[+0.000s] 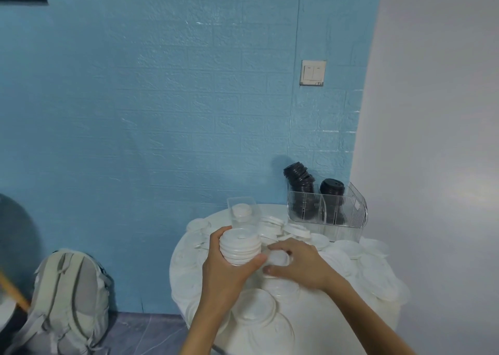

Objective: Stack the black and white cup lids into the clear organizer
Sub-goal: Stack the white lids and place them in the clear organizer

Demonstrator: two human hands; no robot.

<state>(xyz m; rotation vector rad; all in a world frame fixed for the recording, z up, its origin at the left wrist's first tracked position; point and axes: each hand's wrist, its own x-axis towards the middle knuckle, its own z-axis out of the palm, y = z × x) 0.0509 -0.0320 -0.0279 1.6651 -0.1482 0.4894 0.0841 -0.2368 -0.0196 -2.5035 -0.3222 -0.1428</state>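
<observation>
A grey and cream backpack [68, 300] is leaning against the blue brick-textured wall [162, 111] at the far left, on the floor. To its right a round white table [324, 327] is standing in the corner, its top littered with loose white cup lids [255, 307].

The left hand [224, 271] is gripping a short stack of white lids [240, 248], fingers wrapping its far side and thumb pressing the near side, holding it just above the table's middle. Just behind that stack a small clear rectangular container [243, 214] is standing with a white lid showing inside it.

The right hand [299, 263] is lying just beside the stack, fingers curling around a single white lid [278, 258] and pinching it against the thumb, low over the scattered pile.

Further right, at the back edge of the table near the wall, the clear organizer [328, 210] is standing with ribbed walls and upright dividers. Black lids are already sitting in it: one tall stack of black lids [299, 182] is leaning in the left compartment and rising above the rim, and a second black stack [332, 187] is standing in the next compartment. A white light switch [312, 72] is mounted on the wall above.
</observation>
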